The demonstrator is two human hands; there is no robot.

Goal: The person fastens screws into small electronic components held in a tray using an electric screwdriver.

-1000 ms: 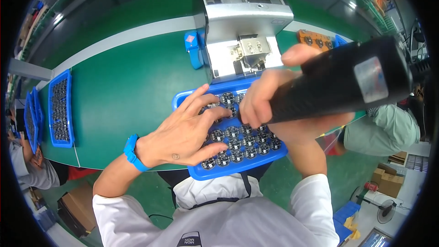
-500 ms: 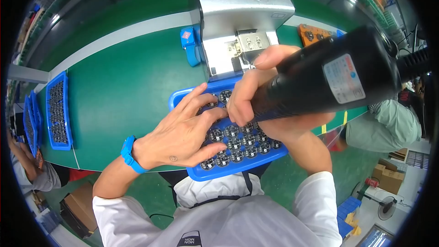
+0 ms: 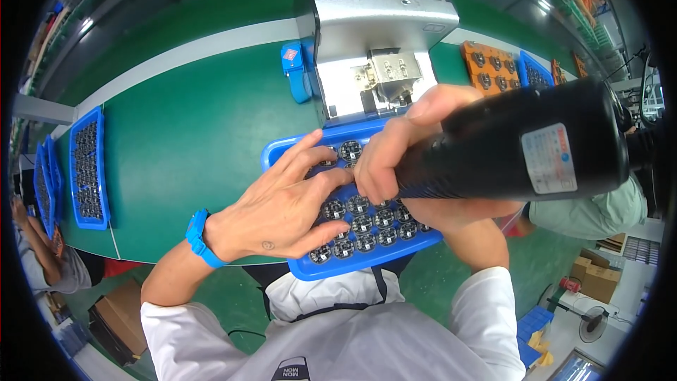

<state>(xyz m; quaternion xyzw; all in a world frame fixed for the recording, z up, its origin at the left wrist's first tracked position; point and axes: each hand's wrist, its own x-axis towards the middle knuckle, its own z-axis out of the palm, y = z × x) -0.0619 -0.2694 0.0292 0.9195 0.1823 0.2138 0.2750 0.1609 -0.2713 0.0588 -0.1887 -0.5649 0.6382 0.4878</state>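
Our right hand (image 3: pixel 384 162) is wrapped around a thick black handheld tool (image 3: pixel 493 148), tip hidden behind the fingers. Our left hand (image 3: pixel 278 201) is spread, clutching nothing that we can see, fingertips down among round circuit boards (image 3: pixel 362 224). Boards sit in rows in a blue tray (image 3: pixel 317 269) at the tabletop (image 3: pixel 190 113) edge, just in front of a silver machine (image 3: pixel 381 21).

Handling, our guess: tool rigid, fairly heavy, back end wanting to sag; best held round the barrel, near the tip. Boards light, stiff, fragile, probably slick; pinch by the rim, off the components. Tray likely light plastic, a bit bendy; lift by opposite rims, level.
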